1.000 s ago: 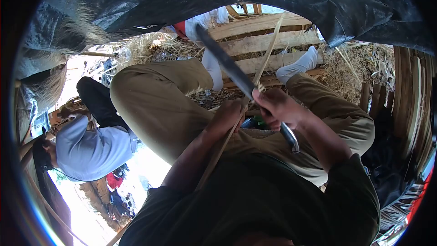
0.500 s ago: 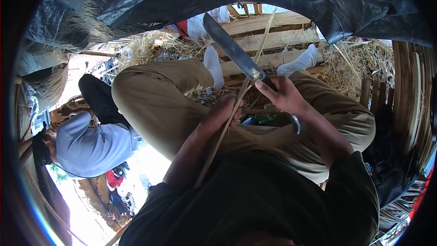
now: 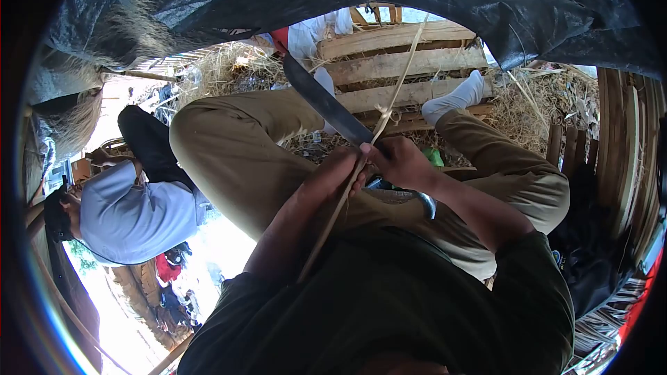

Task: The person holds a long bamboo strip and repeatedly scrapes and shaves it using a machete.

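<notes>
Your left hand [image 3: 342, 169] grips a long, thin, pale strip [image 3: 401, 83] angled toward one o'clock; your right hand [image 3: 405, 164] holds a dark-bladed machete [image 3: 323, 103]. Black cloth [image 3: 589, 267] at four o'clock bears unreadable lettering.

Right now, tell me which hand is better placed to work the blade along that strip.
Right, I'd judge: the right hand holds the machete, its blade crossing the strip. The left hand is occupied gripping that strip.
</notes>
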{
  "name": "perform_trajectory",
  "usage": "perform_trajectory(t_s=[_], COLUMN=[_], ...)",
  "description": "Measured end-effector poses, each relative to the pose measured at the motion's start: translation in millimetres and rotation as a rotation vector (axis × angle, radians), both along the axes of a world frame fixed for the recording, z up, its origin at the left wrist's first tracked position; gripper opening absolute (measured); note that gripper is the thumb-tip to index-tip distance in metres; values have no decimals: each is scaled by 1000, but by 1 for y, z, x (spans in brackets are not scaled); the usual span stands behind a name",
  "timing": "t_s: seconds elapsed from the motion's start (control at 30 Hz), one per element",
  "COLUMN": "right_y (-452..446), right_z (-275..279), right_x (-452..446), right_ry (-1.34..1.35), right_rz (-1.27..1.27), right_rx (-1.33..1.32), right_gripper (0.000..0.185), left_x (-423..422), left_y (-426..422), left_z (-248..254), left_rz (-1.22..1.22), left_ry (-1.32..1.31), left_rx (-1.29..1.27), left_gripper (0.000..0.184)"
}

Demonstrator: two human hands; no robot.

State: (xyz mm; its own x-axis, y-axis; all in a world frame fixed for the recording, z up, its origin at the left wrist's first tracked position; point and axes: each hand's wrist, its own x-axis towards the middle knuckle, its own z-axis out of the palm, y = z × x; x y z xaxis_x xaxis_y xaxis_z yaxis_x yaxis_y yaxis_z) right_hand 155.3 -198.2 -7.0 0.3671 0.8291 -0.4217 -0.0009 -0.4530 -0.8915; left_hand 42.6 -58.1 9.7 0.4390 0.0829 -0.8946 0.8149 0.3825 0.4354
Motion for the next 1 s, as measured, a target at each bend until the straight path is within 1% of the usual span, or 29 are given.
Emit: perform_trajectory(t_s=[0.07, 0.1, 0.17, 0.27, 0.3, 0.37, 0.4, 0.47, 0.5, 0.53, 0.57, 0.63, 0.73, 0.77, 0.87, 0.93, 0.97, 1.0], right_y=[-2, -3, -3, -9, -11, -18, -21, -31, -35, -34, -32, -31, -37, -38, -39, -38, -37, -34], right_z=[9, 13, 8, 7, 9, 34, 43, 44, 45, 46, 42, 25, -5, -20, -56, -60, -56, -46], right_x=[3, 5, 7, 11, 12, 16, 16, 20, 24, 31, 41, 61, 79, 82, 84, 81, 79, 75], right_ry=[139, 209, 509, 925, 1057, 1146, 1191, 1005, 906, 730, 529, 129, -621, -614, -621, -669, -680, -693], right_rz=[-8, -13, -20, -13, -5, 54, 86, 83, 81, 22, -20, -111, -145, -165, -202, -199, -178, -156], right_rx=[-44, -65, -132, -166, -165, -72, -26, 175, 278, 380, 334, 229, 127, 73, -51, -83, -55, -26], right_gripper=[54, 54, 56, 57, 57, 57, 57, 56, 56, 55, 55, 56, 53, 51, 42, 34, 31, 27], left_x=[4, 3, 1, 0, -1, -3, -5, -8, -9, -11, -11, -11, -14, -14, -9, -14, -19, -19], left_y=[-3, -3, -3, -2, -3, -6, -3, 6, 9, 12, 14, 13, 12, 12, 11, 18, 22, 23], left_z=[7, 6, 2, -1, 0, 2, 1, -6, -10, -15, -19, -21, -23, -23, -6, -37, -53, -55], left_rz=[-5, -4, -1, -13, -14, -9, -11, -25, 8, 39, 67, 76, 25, -1, -8, 32, 58, 83], left_ry=[31, 5, -47, -58, -108, -208, -185, -140, -113, -87, -61, -36, -25, -27, 18, -37, -57, -77], left_rx=[13, -12, -63, -93, -54, 25, 27, 29, -30, -88, -148, -131, -68, -38, -66, -96, -119, -143], left_gripper=[39, 39, 40, 38, 37, 34, 32, 28, 27, 26, 25, 25, 27, 27, 28, 29, 30, 31])
